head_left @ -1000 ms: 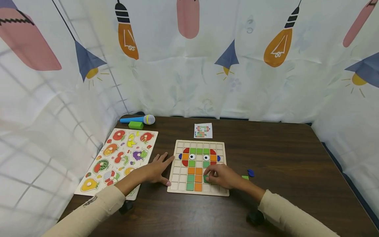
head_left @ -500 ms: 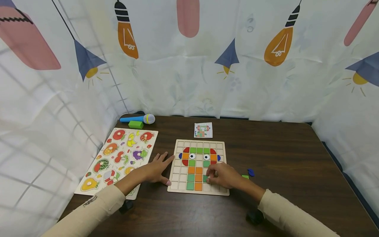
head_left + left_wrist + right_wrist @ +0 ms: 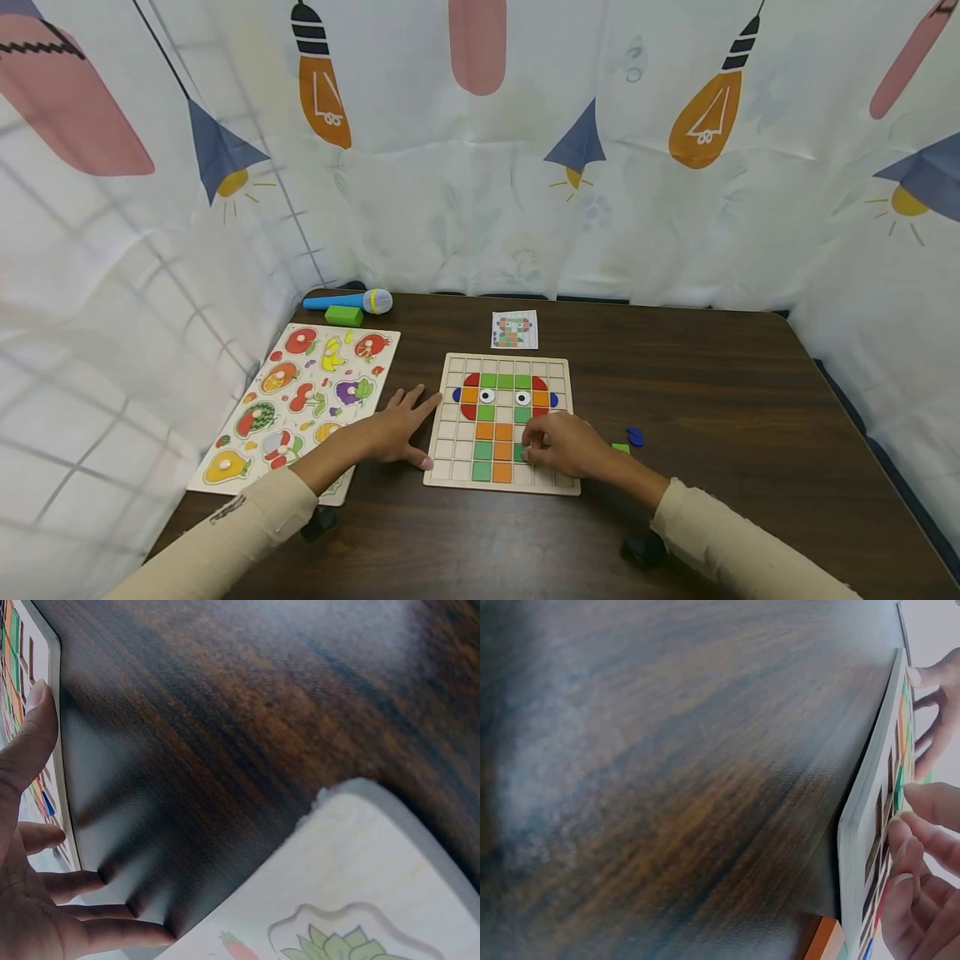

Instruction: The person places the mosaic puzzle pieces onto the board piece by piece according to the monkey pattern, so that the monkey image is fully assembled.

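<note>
A wooden grid board (image 3: 454,433) lies mid-table, filled in part with green, orange, red and blue tiles and two round eye pieces. My left hand (image 3: 397,429) rests with spread fingers at its left edge; in the left wrist view the thumb (image 3: 37,731) touches the board's rim. Over the lower right part of the board, my right hand (image 3: 561,443) pinches a green square tile (image 3: 519,452) at a grid cell. The right wrist view shows thumb and forefinger close to that tile (image 3: 898,787); the fingers hide some cells.
A fruit puzzle board (image 3: 296,400) lies at the left. Behind it are a green block (image 3: 344,317) and a toy microphone (image 3: 348,302). A pattern card (image 3: 514,330) lies beyond the grid. Blue pieces (image 3: 635,437) and a green piece (image 3: 621,448) lie to the right.
My right fingers have shifted very slightly rightward at the green tile, and the tile now looks flatter in its cell. My left hand has stayed in place.
</note>
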### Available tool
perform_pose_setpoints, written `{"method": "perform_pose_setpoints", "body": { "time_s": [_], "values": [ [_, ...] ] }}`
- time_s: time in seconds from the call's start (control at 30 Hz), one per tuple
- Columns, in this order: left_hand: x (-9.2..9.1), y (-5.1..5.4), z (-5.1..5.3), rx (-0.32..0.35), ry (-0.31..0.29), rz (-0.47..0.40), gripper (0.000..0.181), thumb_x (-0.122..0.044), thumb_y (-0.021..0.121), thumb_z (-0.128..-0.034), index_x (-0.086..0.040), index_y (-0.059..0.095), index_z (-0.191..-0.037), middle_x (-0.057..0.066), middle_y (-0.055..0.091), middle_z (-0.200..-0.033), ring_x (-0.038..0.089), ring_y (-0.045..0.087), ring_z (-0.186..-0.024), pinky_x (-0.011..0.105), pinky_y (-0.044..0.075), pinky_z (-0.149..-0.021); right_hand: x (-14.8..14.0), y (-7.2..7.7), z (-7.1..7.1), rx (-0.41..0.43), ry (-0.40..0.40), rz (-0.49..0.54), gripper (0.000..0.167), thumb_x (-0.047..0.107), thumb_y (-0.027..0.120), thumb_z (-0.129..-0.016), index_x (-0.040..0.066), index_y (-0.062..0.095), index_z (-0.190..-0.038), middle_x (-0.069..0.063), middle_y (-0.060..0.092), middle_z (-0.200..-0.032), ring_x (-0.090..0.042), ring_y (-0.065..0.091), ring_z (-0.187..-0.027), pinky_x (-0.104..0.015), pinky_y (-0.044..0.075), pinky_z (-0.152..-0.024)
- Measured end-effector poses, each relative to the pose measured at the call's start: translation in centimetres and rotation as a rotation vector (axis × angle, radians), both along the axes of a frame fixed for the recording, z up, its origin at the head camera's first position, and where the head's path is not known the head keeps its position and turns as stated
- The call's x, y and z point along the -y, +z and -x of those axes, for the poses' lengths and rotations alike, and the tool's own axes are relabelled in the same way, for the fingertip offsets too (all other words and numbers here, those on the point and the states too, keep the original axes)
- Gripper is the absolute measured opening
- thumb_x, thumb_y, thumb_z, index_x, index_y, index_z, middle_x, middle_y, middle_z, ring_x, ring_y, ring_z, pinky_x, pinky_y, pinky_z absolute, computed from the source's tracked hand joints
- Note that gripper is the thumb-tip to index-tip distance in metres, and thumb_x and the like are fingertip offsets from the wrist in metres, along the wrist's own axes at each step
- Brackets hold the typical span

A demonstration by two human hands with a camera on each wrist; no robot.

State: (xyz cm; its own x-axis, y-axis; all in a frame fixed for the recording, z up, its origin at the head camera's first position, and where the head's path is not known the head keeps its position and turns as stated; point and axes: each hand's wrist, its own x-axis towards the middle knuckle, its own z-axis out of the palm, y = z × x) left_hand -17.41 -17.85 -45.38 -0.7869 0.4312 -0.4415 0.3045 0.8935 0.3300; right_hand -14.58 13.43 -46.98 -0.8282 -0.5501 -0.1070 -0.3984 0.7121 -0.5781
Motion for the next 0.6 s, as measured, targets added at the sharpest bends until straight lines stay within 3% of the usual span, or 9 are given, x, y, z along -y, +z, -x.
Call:
{"method": "perform_pose_setpoints", "body": {
  "time_s": [0.27, 0.6],
  "values": [
    [0.0, 0.2, -0.1, 0.007, 0.002, -0.004, 0.105, -0.046, 0.083, -0.079, -0.013, 0.024, -0.16, 0.025, 0.015, -0.165, 0.057, 0.012, -0.148, 0.071, 0.029, -0.111, -0.3, -0.1, 0.3, -0.004, 0.023, 0.012, 0.01, 0.024, 0.072, -0.093, 0.018, 0.077, -0.1, 0.015, 0.062, -0.078, -0.005, 0.052, -0.072, -0.023, 0.044, -0.063],
    [-0.1, 0.3, -0.1, 0.012, 0.006, -0.006, 0.104, -0.045, 0.083, -0.0791, -0.013, 0.025, -0.16, 0.025, 0.015, -0.165, 0.057, 0.012, -0.148, 0.071, 0.028, -0.111, -2.9, 0.2, 1.0, 0.024, 0.104, 0.115, 0.018, 0.03, 0.068, -0.097, 0.017, 0.075, -0.107, 0.011, 0.066, -0.088, -0.004, 0.051, -0.068, -0.021, 0.046, -0.06]
  ]
}}
